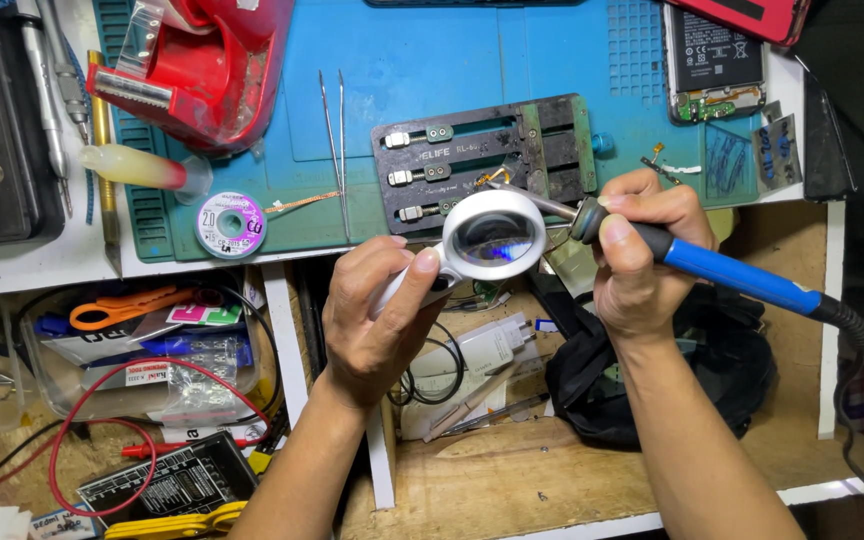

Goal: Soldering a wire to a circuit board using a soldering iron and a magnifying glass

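Left hand [377,310]: closed around white magnifying glass [493,236]. Right hand [642,250], at its 3 o'clock: gripping blue soldering iron [732,275], tip over black board holder [482,160] at 12 o'clock.

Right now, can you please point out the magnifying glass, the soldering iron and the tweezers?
magnifying glass [493,238], head view, middle of the round lens.
soldering iron [742,279], head view, blue handle.
tweezers [335,150], head view, between the two thin metal arms, on the blue mat.
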